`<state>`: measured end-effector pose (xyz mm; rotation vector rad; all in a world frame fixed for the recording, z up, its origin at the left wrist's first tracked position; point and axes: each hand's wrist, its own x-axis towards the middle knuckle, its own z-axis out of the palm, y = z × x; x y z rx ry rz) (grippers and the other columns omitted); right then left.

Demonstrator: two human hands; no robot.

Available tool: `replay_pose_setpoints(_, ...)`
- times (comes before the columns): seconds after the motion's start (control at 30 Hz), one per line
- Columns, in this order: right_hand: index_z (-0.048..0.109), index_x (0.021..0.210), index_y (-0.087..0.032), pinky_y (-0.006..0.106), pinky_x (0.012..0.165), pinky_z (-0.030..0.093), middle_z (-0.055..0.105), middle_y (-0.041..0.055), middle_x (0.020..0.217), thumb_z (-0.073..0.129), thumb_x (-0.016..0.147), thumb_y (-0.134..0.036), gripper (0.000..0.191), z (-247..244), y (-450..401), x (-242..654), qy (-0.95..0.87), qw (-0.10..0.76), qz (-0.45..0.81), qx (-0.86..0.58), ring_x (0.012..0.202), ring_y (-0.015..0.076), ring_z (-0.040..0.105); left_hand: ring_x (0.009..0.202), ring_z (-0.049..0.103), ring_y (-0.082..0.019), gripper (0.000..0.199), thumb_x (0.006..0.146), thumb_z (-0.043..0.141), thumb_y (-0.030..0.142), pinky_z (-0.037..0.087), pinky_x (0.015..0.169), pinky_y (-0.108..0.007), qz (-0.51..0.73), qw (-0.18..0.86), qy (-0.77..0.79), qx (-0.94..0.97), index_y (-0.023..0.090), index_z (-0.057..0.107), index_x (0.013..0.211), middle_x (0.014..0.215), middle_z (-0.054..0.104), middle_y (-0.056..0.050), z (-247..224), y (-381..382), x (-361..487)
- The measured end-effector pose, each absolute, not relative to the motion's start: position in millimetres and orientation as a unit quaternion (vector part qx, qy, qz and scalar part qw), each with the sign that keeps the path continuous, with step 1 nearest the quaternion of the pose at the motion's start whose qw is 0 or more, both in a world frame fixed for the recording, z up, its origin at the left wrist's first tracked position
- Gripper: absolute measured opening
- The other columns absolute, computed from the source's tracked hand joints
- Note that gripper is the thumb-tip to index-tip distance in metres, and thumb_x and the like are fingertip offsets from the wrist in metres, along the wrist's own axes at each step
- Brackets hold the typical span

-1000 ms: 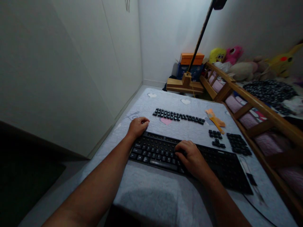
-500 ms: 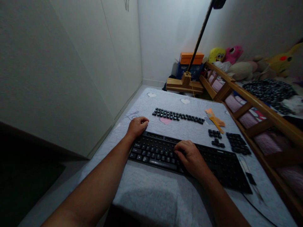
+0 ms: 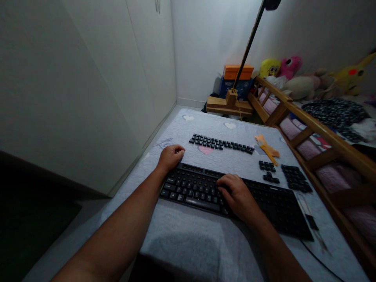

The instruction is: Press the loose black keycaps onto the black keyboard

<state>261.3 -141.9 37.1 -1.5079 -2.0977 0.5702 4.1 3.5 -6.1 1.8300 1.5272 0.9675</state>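
A black keyboard (image 3: pixel 202 196) lies across the cloth-covered table; its lower left rows carry keycaps, while the upper rows and right part look bare. My left hand (image 3: pixel 172 156) rests at its upper left corner, fingers curled together; what they hold, if anything, is hidden. Over the keyboard's middle, my right hand (image 3: pixel 235 192) has its fingers bent down onto the keys, and their tips are partly hidden. Beyond the keyboard stand rows of loose keycaps (image 3: pixel 220 143). More keycaps (image 3: pixel 266 166) lie at the right, beside a larger block of them (image 3: pixel 295 179).
An orange cloth-like item (image 3: pixel 272 152) lies behind the right keycaps. Thin tools (image 3: pixel 311 221) lie right of the keyboard, near its cable (image 3: pixel 319 259). A wooden bed rail (image 3: pixel 320 129) runs along the right, a white cabinet (image 3: pixel 117 78) along the left. A wooden stand (image 3: pixel 230 102) is behind.
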Motion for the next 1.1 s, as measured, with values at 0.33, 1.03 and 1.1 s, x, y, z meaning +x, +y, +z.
replay_pose_setpoints(0.33, 0.062, 0.085, -0.022, 0.037, 0.082, 0.044, 0.066, 0.0040, 0.088, 0.056, 0.080, -0.009, 0.014, 35.3, -141.5, 262.4, -0.775, 0.266, 0.195, -0.539, 0.088, 0.0200, 0.057, 0.080, 0.066, -0.020, 0.027, 0.075, 0.056, 0.034, 0.050, 0.077, -0.030, 0.361, 0.279, 0.570, 0.683, 0.017, 0.074, 0.085, 0.085, 0.074, -0.005, -6.6, 3.1, 3.8)
replay_pose_setpoints(1.03, 0.056, 0.078, -0.021, 0.035, 0.080, 0.041, 0.061, 0.0039, 0.084, 0.056, 0.080, -0.010, 0.012, 38.8, -142.9, 258.1, -0.777, 0.254, 0.164, -0.552, 0.085, 0.0203, 0.052, 0.079, 0.066, -0.020, 0.026, 0.074, 0.056, 0.032, 0.050, 0.077, -0.030, 0.356, 0.280, 0.572, 0.684, 0.017, 0.074, 0.086, 0.087, 0.074, -0.005, -0.9, 0.6, 5.1)
replay_pose_setpoints(1.1, 0.055, 0.076, -0.021, 0.035, 0.080, 0.041, 0.061, 0.0037, 0.083, 0.055, 0.080, -0.009, 0.013, 38.4, -142.6, 258.3, -0.783, 0.248, 0.157, -0.549, 0.084, 0.0202, 0.051, 0.079, 0.066, -0.020, 0.026, 0.074, 0.056, 0.033, 0.050, 0.076, -0.030, 0.359, 0.280, 0.572, 0.683, 0.017, 0.074, 0.086, 0.087, 0.075, -0.005, -2.0, 1.2, 4.8)
